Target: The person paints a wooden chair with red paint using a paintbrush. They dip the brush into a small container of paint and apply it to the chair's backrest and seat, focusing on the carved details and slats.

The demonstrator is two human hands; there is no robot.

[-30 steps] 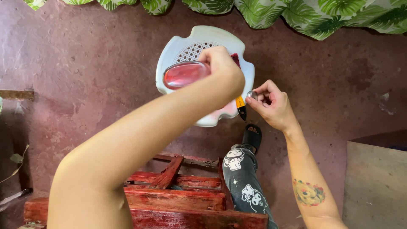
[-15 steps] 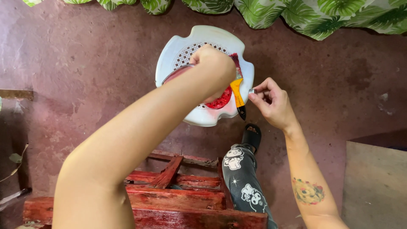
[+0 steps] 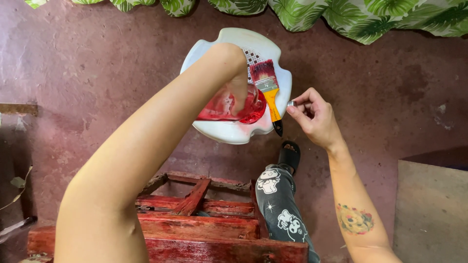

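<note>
My left hand (image 3: 237,92) grips a clear bottle of red liquid (image 3: 219,108), tipped nearly flat over a small red-filled dish (image 3: 256,113) on a white plastic stool (image 3: 229,134). A paintbrush (image 3: 269,90) with a yellow handle and red-stained bristles lies across the dish on the stool top. My right hand (image 3: 314,119) hovers just right of the stool, pinching a small silver cap (image 3: 290,103) between thumb and fingers.
A red-painted wooden frame (image 3: 204,221) lies on the floor below the stool. My knee in dark printed trousers (image 3: 280,204) and a black sandal (image 3: 290,155) are beside it. Green leaf-print cloth (image 3: 341,14) hangs along the top edge; a wooden board (image 3: 431,214) sits at the right.
My left hand has lowered and tipped the bottle from raised above the stool down toward the dish. The brush is uncovered now. My right hand has barely moved.
</note>
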